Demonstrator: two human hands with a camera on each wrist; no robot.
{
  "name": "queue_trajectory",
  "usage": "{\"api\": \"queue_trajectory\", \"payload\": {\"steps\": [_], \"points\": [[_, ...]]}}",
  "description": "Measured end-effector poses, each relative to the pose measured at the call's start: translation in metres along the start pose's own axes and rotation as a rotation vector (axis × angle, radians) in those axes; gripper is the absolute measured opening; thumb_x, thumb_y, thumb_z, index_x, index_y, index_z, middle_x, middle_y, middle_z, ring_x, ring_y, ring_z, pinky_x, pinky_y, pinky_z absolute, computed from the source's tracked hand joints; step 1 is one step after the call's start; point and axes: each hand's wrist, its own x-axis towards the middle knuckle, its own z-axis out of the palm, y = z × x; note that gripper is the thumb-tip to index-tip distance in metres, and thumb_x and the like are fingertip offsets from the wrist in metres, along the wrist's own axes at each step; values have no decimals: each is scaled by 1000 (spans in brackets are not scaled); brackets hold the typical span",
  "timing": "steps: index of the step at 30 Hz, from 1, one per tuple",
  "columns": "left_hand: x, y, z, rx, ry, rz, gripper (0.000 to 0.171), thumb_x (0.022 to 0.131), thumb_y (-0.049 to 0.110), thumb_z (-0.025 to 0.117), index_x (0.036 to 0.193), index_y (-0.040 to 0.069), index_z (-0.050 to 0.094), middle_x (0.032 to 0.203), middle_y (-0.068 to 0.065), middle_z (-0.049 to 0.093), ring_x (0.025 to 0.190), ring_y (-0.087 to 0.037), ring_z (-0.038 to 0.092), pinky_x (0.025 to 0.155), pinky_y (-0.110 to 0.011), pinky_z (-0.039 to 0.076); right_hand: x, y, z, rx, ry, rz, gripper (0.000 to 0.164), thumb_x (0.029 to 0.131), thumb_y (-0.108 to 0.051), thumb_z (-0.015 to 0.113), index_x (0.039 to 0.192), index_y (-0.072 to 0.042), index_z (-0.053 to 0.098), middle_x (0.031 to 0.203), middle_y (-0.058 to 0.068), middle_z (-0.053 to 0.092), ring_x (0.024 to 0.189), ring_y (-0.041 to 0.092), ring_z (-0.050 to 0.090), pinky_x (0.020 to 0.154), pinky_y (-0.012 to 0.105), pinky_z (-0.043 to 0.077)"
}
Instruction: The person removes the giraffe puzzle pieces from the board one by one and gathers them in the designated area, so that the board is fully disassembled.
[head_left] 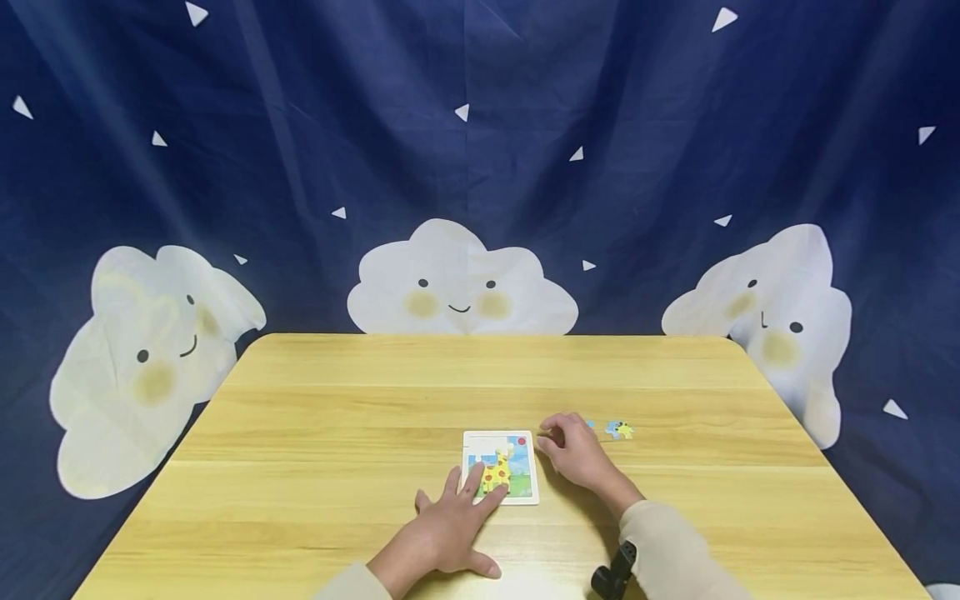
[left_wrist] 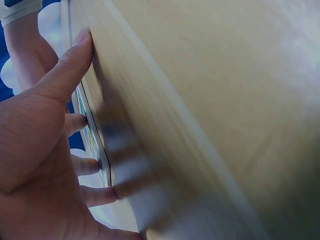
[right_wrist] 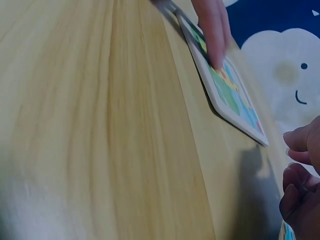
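A small white-framed jigsaw puzzle [head_left: 535, 479] with a giraffe picture lies on the table, its upper left part bare white. My left hand [head_left: 453, 525] rests over its lower left side with spread fingers, and fingertips touch the picture. In the left wrist view the left hand [left_wrist: 45, 150] shows with fingers extended at the frame's edge. By the puzzle's upper right corner, my right hand [head_left: 577, 450] has curled fingers pinching a thin sliver that looks like a puzzle piece, mostly hidden. The right wrist view shows the puzzle frame [right_wrist: 216, 100] beside the curled right hand [right_wrist: 305, 175].
Loose blue and yellow puzzle pieces [head_left: 619, 429] lie on the table right of the right hand. The wooden table [head_left: 322, 417] reaches back to a dark blue curtain [head_left: 300, 167] with smiling clouds. A black camera mount [head_left: 615, 572] sits at the right wrist.
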Motion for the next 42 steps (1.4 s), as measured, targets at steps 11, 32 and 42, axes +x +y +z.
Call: {"api": "queue_trajectory", "payload": {"steps": [11, 32, 42], "points": [[0, 1, -1, -3, -20, 4, 98, 63, 71, 65, 147, 35, 29, 157, -12, 18, 137, -45, 23, 81, -78, 32, 0, -12, 12, 4, -96, -62, 9, 85, -10, 66, 94, -11, 67, 84, 1, 51, 77, 13, 45, 67, 26, 39], [0, 1, -3, 4, -11, 9, 95, 66, 71, 63, 147, 34, 30, 157, -13, 18, 137, -46, 24, 81, -78, 32, 0, -21, 20, -73, -194, -108, 11, 86, -12, 67, 96, -10, 67, 88, 2, 48, 78, 14, 42, 68, 28, 38], [0, 1, -3, -4, -16, -1, 91, 69, 70, 62, 147, 34, 30, 157, -13, 19, 137, -46, 24, 81, -79, 31, -1, -22, 23, -71, -212, -108, 11, 85, -11, 68, 96, -9, 66, 88, 2, 48, 77, 13, 42, 66, 26, 39]]}}
